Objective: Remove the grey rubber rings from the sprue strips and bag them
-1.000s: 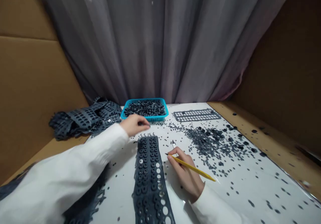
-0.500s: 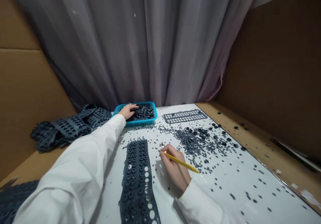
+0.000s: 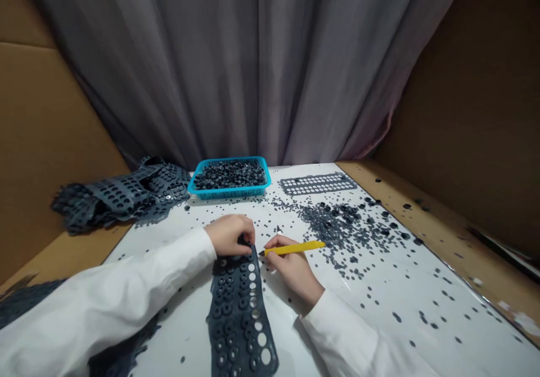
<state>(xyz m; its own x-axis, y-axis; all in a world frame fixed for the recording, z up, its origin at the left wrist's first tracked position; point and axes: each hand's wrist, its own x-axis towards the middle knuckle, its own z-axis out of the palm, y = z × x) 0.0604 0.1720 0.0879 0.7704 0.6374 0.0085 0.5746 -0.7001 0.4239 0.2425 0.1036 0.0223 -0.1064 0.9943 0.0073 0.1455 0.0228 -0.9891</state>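
A dark rubber sheet point(image 3: 234, 321) with rows of ring-shaped parts lies lengthwise on the white table; one row along its right side is mostly open holes. My left hand point(image 3: 231, 236) is at the sheet's far end, with thumb and fingers closed on its edge; the fingertips are partly hidden. In my right hand point(image 3: 293, 267), just right of that end, is a yellow pen-shaped tool point(image 3: 297, 247) with a dark pointed tip directed left at the sheet. The tip is close to the left fingers.
A blue basket point(image 3: 230, 192) full of small black rubber parts stands at the back. Beside it lies a heap of punched sheets point(image 3: 118, 197). An emptied sheet point(image 3: 318, 184) lies back right, near scattered black discs point(image 3: 333, 225). More sheets point(image 3: 25, 304) are at lower left. Cardboard walls flank the table.
My left hand has come back from the blue basket to the far end of the rubber sheet and closed there. My right hand still holds the yellow tool, now tilted more level.
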